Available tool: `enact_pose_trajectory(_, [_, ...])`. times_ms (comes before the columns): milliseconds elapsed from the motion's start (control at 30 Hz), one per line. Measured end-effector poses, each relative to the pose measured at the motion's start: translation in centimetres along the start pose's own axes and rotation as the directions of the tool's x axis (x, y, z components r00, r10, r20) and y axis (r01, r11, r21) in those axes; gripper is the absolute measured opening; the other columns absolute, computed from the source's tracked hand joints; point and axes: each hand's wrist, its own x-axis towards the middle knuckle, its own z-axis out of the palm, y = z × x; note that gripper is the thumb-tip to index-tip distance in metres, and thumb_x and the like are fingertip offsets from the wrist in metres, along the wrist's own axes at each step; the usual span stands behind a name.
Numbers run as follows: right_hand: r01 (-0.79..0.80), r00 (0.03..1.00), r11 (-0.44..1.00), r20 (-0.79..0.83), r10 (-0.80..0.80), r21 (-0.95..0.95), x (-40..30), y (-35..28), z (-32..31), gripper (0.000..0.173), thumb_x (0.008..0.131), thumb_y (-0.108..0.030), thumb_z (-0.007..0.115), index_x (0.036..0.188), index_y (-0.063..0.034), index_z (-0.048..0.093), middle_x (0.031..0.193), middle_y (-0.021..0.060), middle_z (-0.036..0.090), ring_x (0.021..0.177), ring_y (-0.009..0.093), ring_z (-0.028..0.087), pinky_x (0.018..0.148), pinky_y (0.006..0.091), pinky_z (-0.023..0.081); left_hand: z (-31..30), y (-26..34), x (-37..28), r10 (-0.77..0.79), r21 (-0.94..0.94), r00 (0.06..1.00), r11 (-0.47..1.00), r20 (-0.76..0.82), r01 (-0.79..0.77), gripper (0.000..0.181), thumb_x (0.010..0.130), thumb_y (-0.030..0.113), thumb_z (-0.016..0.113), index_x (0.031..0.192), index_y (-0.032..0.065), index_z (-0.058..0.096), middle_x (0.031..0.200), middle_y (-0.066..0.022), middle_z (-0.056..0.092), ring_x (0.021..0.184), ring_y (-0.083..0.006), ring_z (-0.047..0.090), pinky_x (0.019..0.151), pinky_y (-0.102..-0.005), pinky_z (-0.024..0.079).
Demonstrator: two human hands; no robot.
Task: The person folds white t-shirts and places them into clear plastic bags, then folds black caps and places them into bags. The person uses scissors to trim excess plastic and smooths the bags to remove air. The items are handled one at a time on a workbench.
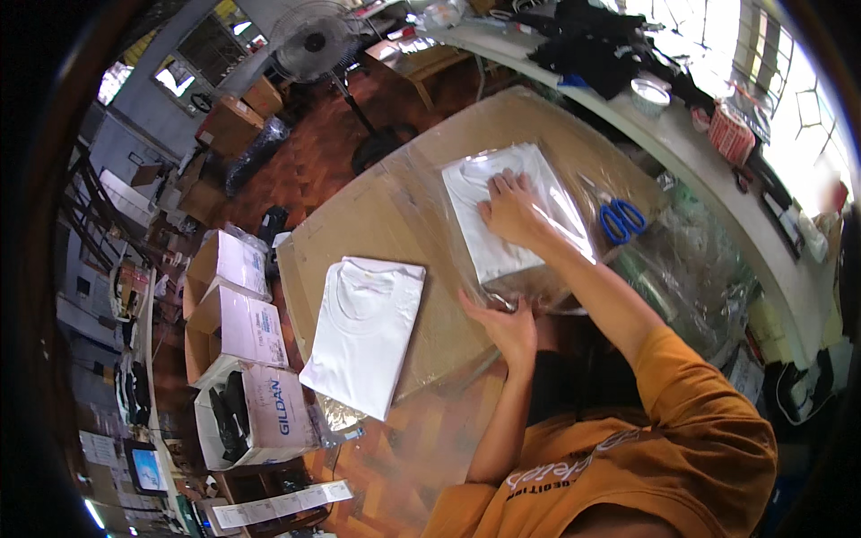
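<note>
A folded white T-shirt (pixel 471 222) lies inside a clear plastic bag (pixel 514 277) on a large cardboard sheet. My right hand (pixel 511 208) rests flat on the bagged shirt, fingers apart, near its collar. At the bag's near edge, my left hand (pixel 508 329) holds the loose film; some of its fingers are partly hidden there. Another folded white T-shirt (pixel 366 329), collar facing up, lies to the left without a bag. Scissors with blue handles (pixel 622 220) lie just right of the bagged shirt, blades pointing away from me.
The cardboard sheet (pixel 356 222) covers the work surface. Open cartons (pixel 276 410), one printed Gildan, stand at the left. A pedestal fan (pixel 314 44) stands beyond. Along the right runs a long white counter (pixel 699 144) with black cloth (pixel 595 44) and a tape roll (pixel 732 134). Crumpled clear plastic (pixel 699 262) lies below.
</note>
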Motion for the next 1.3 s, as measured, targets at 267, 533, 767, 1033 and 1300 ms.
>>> enact_pose_trajectory(267, [-0.062, 0.998, 0.998, -0.016, 0.062, 0.016, 1.3, 0.5, 0.6, 0.061, 0.089, -0.039, 0.039, 0.135, 0.0012, 0.035, 0.144, 0.0164, 0.029, 0.135, 0.032, 0.021, 0.110, 0.0497, 0.012, 0.0, -0.9, -0.3, -0.005, -0.103, 0.999, 0.995, 0.044, 0.009, 0.093, 0.071, -0.001, 0.066, 0.140, 0.0001, 0.004, 0.103, -0.0267, 0.053, 0.090, -0.0365, 0.058, 0.085, -0.0425, 0.044])
enact_pose_trajectory(533, [0.047, 0.999, 0.997, 0.002, -0.048, 0.055, -4.3, -0.5, -0.8, 0.061, 0.090, -0.045, 0.042, 0.134, -0.0019, 0.038, 0.141, 0.0180, 0.033, 0.135, 0.033, 0.023, 0.108, 0.0540, 0.014, -1.4, 2.8, -0.6, -0.267, -0.595, 0.936, 0.723, 0.228, 0.351, 0.088, 0.076, -0.007, 0.057, 0.139, 0.0046, -0.003, 0.091, -0.0173, 0.057, 0.072, -0.0213, 0.061, 0.063, -0.0297, 0.052])
enact_pose_trajectory(767, [0.318, 0.944, 0.919, 0.007, -0.329, 0.232, -13.7, 1.0, -4.9, 0.063, 0.083, -0.030, 0.060, 0.136, -0.0077, 0.035, 0.143, 0.0138, 0.031, 0.134, 0.034, 0.025, 0.110, 0.0493, 0.017, -3.4, -0.1, -0.9, -0.173, -0.335, 0.973, 0.917, 0.150, 0.215, 0.063, 0.081, -0.007, 0.048, 0.136, 0.0022, 0.019, 0.099, -0.0154, 0.052, 0.082, -0.0235, 0.062, 0.072, -0.0334, 0.054])
enact_pose_trajectory(1033, [0.323, 0.926, 0.896, 0.093, -0.365, 0.306, -19.6, 2.6, -7.4, 0.045, 0.083, -0.023, 0.061, 0.123, -0.0044, 0.051, 0.137, 0.0109, 0.040, 0.131, 0.027, 0.032, 0.108, 0.0449, 0.025, -9.6, -1.1, -2.3, -0.311, -0.414, 0.899, 0.807, 0.308, 0.421, 0.023, 0.088, -0.003, 0.048, 0.110, -0.0074, 0.051, 0.094, -0.0161, 0.063, 0.084, -0.0225, 0.064, 0.077, -0.0321, 0.054])
enact_pose_trajectory(1300, [0.474, 0.879, 0.811, -0.230, -0.417, 0.342, -20.5, 1.1, -8.1, 0.026, 0.073, -0.003, 0.062, 0.100, -0.0036, 0.062, 0.103, 0.0078, 0.059, 0.099, 0.024, 0.053, 0.090, 0.0386, 0.041, -12.2, -1.4, 0.4, 0.317, 0.403, 0.927, 0.835, 0.202, -0.374, 0.018, 0.090, 0.005, 0.053, 0.104, -0.0046, 0.058, 0.092, -0.0116, 0.065, 0.079, -0.0142, 0.062, 0.073, -0.0267, 0.052])
